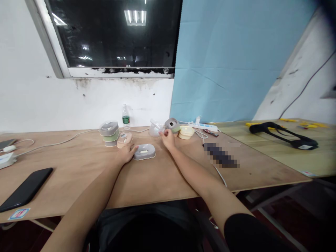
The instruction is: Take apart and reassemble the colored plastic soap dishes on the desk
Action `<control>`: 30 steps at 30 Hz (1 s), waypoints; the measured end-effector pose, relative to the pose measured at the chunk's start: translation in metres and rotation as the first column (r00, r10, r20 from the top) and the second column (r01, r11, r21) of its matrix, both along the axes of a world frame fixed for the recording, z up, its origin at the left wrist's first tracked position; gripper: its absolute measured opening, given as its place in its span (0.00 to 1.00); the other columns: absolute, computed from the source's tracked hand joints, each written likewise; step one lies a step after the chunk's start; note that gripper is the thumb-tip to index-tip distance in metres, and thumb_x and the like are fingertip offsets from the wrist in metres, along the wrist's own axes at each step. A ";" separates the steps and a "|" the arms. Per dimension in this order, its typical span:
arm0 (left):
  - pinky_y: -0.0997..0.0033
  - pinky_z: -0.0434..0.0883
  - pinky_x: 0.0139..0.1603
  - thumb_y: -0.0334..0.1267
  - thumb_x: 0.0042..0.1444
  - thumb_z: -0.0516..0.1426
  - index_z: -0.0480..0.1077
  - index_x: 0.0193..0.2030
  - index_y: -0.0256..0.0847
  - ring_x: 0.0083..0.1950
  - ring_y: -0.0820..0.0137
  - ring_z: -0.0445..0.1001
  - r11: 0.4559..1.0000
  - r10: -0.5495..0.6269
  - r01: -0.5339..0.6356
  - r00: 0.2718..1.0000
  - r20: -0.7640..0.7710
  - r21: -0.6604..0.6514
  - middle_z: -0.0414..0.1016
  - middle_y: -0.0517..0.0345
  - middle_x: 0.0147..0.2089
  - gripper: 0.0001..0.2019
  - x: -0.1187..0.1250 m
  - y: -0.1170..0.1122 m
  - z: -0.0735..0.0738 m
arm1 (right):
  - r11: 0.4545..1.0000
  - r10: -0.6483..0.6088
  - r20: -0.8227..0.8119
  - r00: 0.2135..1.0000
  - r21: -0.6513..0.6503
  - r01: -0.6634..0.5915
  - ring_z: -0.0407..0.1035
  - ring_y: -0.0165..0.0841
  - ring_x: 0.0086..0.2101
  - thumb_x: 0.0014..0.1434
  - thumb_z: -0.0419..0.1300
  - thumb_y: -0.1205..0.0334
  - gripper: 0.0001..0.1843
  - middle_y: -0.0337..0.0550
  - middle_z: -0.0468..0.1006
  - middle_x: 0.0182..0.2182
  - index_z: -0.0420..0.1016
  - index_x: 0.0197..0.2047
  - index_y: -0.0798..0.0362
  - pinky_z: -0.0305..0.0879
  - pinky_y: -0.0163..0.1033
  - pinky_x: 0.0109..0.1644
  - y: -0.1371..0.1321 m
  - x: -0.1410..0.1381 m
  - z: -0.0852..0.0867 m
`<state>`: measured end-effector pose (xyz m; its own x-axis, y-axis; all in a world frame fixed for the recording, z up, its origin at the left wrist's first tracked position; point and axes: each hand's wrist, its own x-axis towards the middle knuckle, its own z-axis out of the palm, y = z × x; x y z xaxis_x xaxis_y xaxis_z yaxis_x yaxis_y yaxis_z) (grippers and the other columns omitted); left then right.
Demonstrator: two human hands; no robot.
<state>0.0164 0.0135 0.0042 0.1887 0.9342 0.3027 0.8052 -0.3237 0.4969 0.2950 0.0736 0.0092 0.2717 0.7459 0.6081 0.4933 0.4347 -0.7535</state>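
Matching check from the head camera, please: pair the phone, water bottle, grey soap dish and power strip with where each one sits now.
Things:
1 phone
2 water bottle
3 grey soap dish
4 power strip

Places:
A between the left hand and right hand
B flat at the front left
C upright by the white wall
D at the foot of the blue sheet

Pairs: 1-B, 2-C, 3-A, 4-D

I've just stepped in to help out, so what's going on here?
A person sits at a plywood table with both bare hands out. The left hand lies close to a beige soap dish and a grey soap dish. The right hand has its fingers pinched near a clear plastic container; whether they hold anything is hard to tell. A stack of soap dishes stands nearby, and a grey-green soap dish sits just beyond the right hand.
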 end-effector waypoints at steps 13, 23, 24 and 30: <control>0.64 0.68 0.50 0.52 0.63 0.47 0.67 0.59 0.40 0.44 0.63 0.74 0.946 -0.101 0.062 0.989 0.108 0.318 0.76 0.51 0.43 0.25 0.012 -0.019 0.020 | 0.917 0.383 0.061 0.922 -0.144 -0.371 0.65 0.31 0.24 0.60 0.46 0.37 0.26 0.37 0.69 0.20 0.66 0.28 0.51 0.61 0.34 0.28 -0.058 -0.041 0.008; 0.58 0.65 0.57 0.55 0.62 0.46 0.64 0.61 0.37 0.51 0.59 0.71 0.969 -0.072 0.053 0.995 0.072 0.241 0.71 0.45 0.49 0.29 0.015 -0.015 0.012 | 0.926 0.278 0.199 0.940 -0.317 -0.207 0.71 0.34 0.34 0.61 0.51 0.44 0.21 0.44 0.79 0.36 0.75 0.44 0.50 0.64 0.36 0.39 -0.040 -0.037 -0.003; 0.57 0.65 0.57 0.56 0.62 0.46 0.67 0.58 0.37 0.52 0.58 0.71 0.979 -0.046 0.033 0.997 0.057 0.202 0.71 0.44 0.50 0.28 0.015 -0.013 0.011 | 0.909 0.310 0.228 0.923 -0.357 -0.217 0.71 0.34 0.32 0.61 0.51 0.44 0.21 0.43 0.79 0.33 0.76 0.41 0.50 0.63 0.36 0.37 -0.040 -0.036 -0.004; 0.60 0.69 0.48 0.55 0.63 0.41 0.74 0.37 0.40 0.44 0.59 0.74 0.998 -0.033 0.039 0.993 0.116 -0.048 0.77 0.51 0.39 0.27 0.010 0.000 0.005 | 0.853 0.426 0.329 0.843 -0.456 -0.254 0.68 0.33 0.25 0.60 0.47 0.35 0.31 0.42 0.74 0.19 0.76 0.26 0.52 0.59 0.35 0.31 -0.049 -0.034 0.002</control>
<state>0.0263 0.0133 0.0093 0.1893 0.9420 0.2771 0.7301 -0.3237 0.6018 0.2612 0.0242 0.0113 -0.2490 0.9351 0.2522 0.6632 0.3544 -0.6592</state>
